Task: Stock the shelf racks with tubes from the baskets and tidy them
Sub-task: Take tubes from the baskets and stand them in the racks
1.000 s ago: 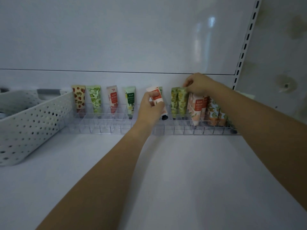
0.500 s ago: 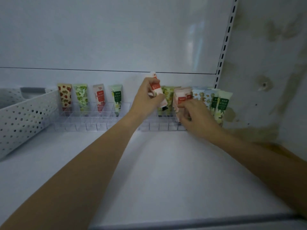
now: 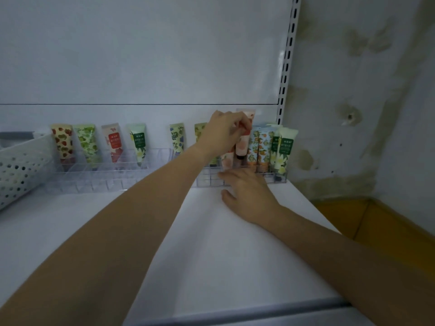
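Shelf [image 3: 235,243]: a perforated basket [image 3: 21,165] was left at its left end.
Clear rack [image 3: 113,177]: partly stocked; many front compartments were unfilled.
Left hand [image 3: 224,132]: grip clenched on a peach tube [image 3: 243,147], held above the rack's right section.
Right hand [image 3: 247,196]: grip released, rested at the rack's front.

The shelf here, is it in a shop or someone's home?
Probably a shop. Patterned tubes stand in a clear divided rack on a white shelf, beside a slotted metal upright of the kind store shelving uses. The stained wall suggests a back room.
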